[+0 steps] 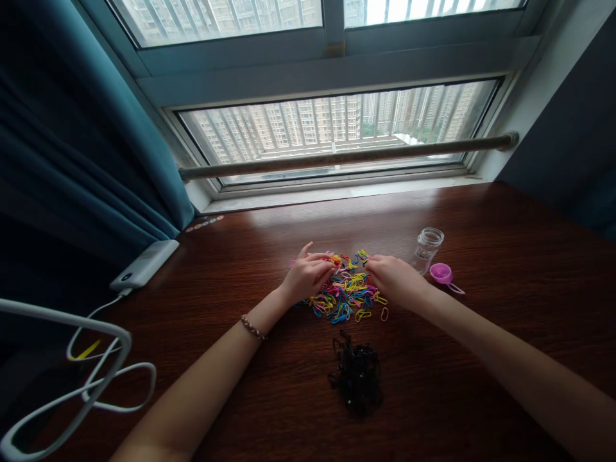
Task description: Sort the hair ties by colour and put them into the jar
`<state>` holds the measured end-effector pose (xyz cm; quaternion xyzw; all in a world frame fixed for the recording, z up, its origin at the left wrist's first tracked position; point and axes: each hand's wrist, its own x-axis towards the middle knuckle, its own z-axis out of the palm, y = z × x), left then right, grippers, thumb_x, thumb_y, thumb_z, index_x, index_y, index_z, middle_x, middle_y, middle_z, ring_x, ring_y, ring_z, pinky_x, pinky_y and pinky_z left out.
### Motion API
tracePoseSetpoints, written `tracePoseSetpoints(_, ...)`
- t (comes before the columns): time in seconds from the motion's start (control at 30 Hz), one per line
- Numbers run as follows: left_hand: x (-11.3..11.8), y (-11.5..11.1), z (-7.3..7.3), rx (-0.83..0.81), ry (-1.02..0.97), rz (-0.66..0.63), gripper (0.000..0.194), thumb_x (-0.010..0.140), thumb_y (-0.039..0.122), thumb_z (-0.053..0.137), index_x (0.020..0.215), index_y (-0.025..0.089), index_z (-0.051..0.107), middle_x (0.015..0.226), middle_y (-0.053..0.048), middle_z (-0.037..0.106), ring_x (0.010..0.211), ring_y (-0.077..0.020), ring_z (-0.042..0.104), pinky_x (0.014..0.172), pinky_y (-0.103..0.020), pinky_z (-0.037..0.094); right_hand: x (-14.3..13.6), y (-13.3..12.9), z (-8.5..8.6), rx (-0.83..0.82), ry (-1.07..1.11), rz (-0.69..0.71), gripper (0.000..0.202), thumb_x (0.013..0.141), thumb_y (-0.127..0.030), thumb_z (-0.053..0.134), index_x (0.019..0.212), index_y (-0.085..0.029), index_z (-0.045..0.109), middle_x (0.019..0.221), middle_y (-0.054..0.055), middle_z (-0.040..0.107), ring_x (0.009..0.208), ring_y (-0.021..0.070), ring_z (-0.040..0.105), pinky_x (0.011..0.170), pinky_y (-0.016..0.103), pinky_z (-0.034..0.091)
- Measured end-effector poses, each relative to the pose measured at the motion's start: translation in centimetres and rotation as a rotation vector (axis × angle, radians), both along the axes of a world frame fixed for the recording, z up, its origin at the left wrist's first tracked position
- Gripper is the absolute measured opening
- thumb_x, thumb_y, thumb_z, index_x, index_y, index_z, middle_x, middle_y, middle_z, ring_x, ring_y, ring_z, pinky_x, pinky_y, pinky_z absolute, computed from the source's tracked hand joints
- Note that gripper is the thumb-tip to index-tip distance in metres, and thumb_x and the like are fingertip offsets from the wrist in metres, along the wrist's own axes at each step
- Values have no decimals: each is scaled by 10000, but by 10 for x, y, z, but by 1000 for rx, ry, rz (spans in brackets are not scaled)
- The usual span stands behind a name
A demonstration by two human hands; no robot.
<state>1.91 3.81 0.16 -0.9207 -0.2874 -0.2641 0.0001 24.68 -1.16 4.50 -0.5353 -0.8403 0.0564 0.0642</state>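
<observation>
A loose pile of small coloured rings and clips (349, 292), in yellow, blue, pink and red, lies on the brown wooden table (216, 269). My left hand (310, 274) rests over the pile's left edge, its fingers apart with one raised; nothing is seen held in it. At the pile's right edge is my right hand (391, 276), its fingertips pressed together at the rings; what they hold, if anything, is too small to make out. Nearer to me lies a heap of black bands (357, 375), which neither hand touches.
A clear jar (427, 249) stands open behind my right hand, beside a pink lid with a loop (441, 274). On the left are a white power strip (144, 264) and a looping white cable (120, 369). A window sill (346, 191) borders the table's far side.
</observation>
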Motion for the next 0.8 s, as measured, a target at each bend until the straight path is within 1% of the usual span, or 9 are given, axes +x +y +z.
tracePoseSetpoints(0.07,4,-2,1,2,18,-9,190,832,235,462,955,222,607,1001,-33,656,1075,-182,522,1049,-474,151,2,8,-10,28,55,-13,204,824,-127,418,790,-169,615,841,86,631,792,173,584,705,236,388)
tracePoseSetpoints(0.17,10,-5,3,-51,112,-42,271,852,252,424,1098,245,538,1140,-40,592,1216,-213,381,1043,-530,68,5,14,-20,44,102,-38,235,816,-96,407,870,-168,624,901,85,627,864,168,562,763,227,379)
tracePoseSetpoints(0.23,12,-7,4,-99,162,-44,317,870,257,384,1173,249,476,1171,-46,570,1252,-222,326,1029,-563,18,8,16,-25,45,121,-39,253,809,-83,411,907,-167,629,926,86,627,903,171,547,791,230,375)
tracePoseSetpoints(0.27,12,-7,4,-118,171,-35,326,877,255,366,1190,243,456,1167,-51,572,1254,-220,323,1026,-568,7,9,17,-27,47,128,-34,259,806,-79,413,918,-166,630,933,85,628,918,173,539,800,233,374)
tracePoseSetpoints(0.33,12,-7,3,-139,159,-2,312,887,241,337,1173,225,459,1146,-60,582,1240,-206,348,1029,-561,6,11,20,-32,57,141,-27,269,808,-75,411,935,-165,629,937,82,632,941,177,523,813,241,374)
tracePoseSetpoints(0.43,10,-4,-1,-137,98,51,276,892,218,321,1098,216,504,1110,-61,600,1170,-181,438,1036,-543,22,13,23,-38,88,174,-40,271,825,-87,400,961,-160,622,923,77,638,952,181,504,817,254,381)
tracePoseSetpoints(0.53,8,1,-6,-111,40,93,236,876,221,373,1042,226,542,1065,-52,621,1087,-172,509,1035,-537,48,13,25,-43,130,204,-54,246,843,-126,409,966,-165,618,909,74,631,922,178,499,810,264,389)
tracePoseSetpoints(0.67,5,6,-13,-93,19,107,204,813,236,507,1008,244,567,978,-32,651,1052,-187,521,1024,-540,87,12,25,-48,184,197,-57,204,852,-185,434,942,-181,616,884,67,603,886,176,483,795,265,391)
tracePoseSetpoints(0.8,4,7,-15,-96,27,113,206,798,230,533,1000,248,568,893,-6,671,1014,-191,520,1013,-534,115,10,24,-50,224,128,-40,205,867,-207,412,854,-182,616,844,66,578,855,180,466,774,263,385)
